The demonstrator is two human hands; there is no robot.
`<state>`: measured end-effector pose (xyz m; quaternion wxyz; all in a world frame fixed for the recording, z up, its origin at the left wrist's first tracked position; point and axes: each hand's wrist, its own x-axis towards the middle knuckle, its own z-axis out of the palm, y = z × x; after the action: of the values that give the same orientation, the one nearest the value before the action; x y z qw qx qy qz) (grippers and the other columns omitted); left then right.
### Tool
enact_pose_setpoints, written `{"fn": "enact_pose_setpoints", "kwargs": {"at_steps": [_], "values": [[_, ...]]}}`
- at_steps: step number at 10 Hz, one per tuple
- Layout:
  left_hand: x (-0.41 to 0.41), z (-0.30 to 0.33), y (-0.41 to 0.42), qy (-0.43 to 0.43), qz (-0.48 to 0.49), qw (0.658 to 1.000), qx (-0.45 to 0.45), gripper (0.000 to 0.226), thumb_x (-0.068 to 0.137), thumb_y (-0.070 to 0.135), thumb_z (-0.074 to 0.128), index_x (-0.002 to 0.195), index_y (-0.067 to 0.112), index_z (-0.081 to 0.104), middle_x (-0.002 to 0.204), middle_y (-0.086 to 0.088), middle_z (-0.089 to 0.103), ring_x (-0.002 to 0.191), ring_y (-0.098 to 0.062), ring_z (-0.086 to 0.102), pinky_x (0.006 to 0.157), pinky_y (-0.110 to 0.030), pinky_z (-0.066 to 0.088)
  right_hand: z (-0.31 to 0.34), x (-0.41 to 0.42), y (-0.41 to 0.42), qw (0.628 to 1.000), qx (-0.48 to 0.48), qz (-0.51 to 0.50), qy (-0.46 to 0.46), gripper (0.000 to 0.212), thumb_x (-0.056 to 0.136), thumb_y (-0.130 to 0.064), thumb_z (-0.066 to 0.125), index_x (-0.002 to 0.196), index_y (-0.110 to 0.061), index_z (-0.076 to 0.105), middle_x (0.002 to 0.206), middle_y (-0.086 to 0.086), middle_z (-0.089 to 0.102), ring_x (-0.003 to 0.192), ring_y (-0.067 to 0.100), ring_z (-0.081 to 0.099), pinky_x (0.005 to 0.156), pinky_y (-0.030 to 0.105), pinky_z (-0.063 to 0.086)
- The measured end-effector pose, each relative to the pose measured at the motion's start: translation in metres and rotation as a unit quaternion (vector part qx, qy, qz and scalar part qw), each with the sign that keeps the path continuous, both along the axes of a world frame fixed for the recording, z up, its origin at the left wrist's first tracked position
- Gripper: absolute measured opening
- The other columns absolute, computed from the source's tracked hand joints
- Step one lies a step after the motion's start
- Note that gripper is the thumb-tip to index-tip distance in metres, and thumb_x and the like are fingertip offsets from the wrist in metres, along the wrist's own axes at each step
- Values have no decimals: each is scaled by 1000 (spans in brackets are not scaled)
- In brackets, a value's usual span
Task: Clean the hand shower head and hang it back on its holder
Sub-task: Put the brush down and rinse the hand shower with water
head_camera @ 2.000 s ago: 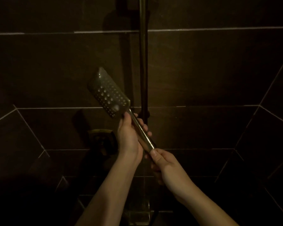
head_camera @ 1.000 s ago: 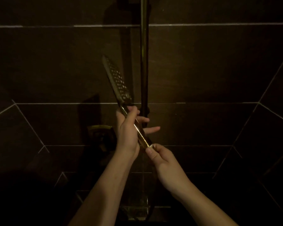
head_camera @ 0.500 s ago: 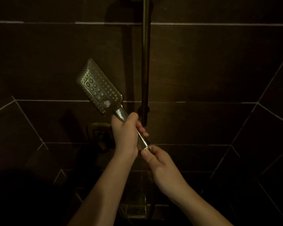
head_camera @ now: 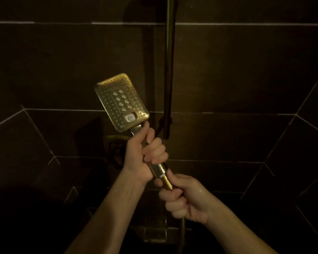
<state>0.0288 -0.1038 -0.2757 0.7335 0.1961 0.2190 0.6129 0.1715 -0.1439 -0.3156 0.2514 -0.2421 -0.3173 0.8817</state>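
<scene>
Against the dark tiled wall (head_camera: 246,70), 1 hand shower head (head_camera: 121,102), rectangular, brass-toned, held off its mount with the nozzle face turned toward the camera and tilted up to the left.

Item 1, hand shower head: flat spray plate with rows of small nozzles, 8 larger ringed nozzles in 2 columns, and 1 pale button near the neck. No cloth, brush or cleaner shows. Whether the plate is wet, soapy or already clean cannot be told in this light.

Item 2, left hand (head_camera: 143,153): wrapped around the upper handle just below the plate, fingers curled tight, thumb lying up along the neck.

Item 3, right hand (head_camera: 184,198): fingers and thumb curled around the brass hose fitting (head_camera: 166,181) at the handle's lower end; the skin looks slightly wet. Dark hose (head_camera: 182,233) drops from this hand toward the floor.

Item 4, vertical rail (head_camera: 169,70): just right of the head, apart from it. A dark fitting (head_camera: 165,121) sits on the rail near its lower end; probably the holder, though its shape is too dim to confirm.

Item 5, wall valve (head_camera: 116,143): behind the left wrist, partly hidden.

Status, as a judgement: head is off the holder and under inspection or handling. Cleaning stage cannot be confirmed as finished. Hanging back is not yet done; that step remains, and would call for bringing the handle across to the rail fitting.
</scene>
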Motion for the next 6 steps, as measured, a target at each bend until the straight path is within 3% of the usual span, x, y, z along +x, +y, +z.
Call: {"fn": "enact_pose_setpoints", "kwargs": {"at_steps": [1, 2, 3, 4, 5, 6], "values": [[-18, -18, 7, 119, 195, 963, -142, 37, 98, 37, 63, 66, 20, 55, 47, 7, 33, 37, -8, 27, 36, -22, 24, -27, -34, 1, 795, 403, -88, -445, 23, 102, -40, 40, 101, -21, 53, 74, -8, 56, 53, 7, 52, 48, 23, 40], [-38, -49, 8, 51, 312, 892, -323, 20, 100, 32, 60, 91, 15, 64, 58, 5, 41, 45, -8, 32, 43, -23, 30, -52, -57, -2, 478, 634, -75, -603, 14, 99, -33, 45, 112, -27, 46, 98, -7, 62, 77, 10, 62, 62, 27, 53], [-52, -77, 3, 51, 293, 895, -332, 27, 98, 39, 61, 101, 13, 65, 69, 2, 49, 54, -10, 42, 51, -26, 38, -75, -65, 2, 559, 597, -85, -569, 11, 98, -32, 51, 109, -31, 52, 94, -9, 63, 81, 8, 62, 66, 28, 52], [-70, -86, -9, 15, 210, 953, -218, 21, 93, 31, 65, 101, 12, 65, 76, -4, 57, 64, -16, 55, 61, -30, 48, -78, -79, 12, 888, 306, -72, -336, 16, 99, -31, 51, 94, -19, 60, 70, 1, 55, 59, 12, 52, 55, 32, 42], [-91, -89, -20, -9, 119, 984, -133, 16, 88, 25, 66, 78, 14, 60, 57, 1, 52, 45, -10, 47, 43, -21, 39, -75, -86, 18, 994, 12, 48, -93, 24, 99, -33, 48, 93, -13, 58, 56, -4, 30, 42, 7, 25, 39, 21, 17], [-108, -90, -14, 49, 197, 953, -227, 25, 92, 38, 69, 79, 18, 60, 51, 7, 43, 42, -7, 36, 46, -22, 29, -82, -111, 19, 947, 187, 68, -253, 23, 102, -37, 44, 99, -21, 59, 60, -7, 45, 43, 8, 38, 42, 23, 26]]}}
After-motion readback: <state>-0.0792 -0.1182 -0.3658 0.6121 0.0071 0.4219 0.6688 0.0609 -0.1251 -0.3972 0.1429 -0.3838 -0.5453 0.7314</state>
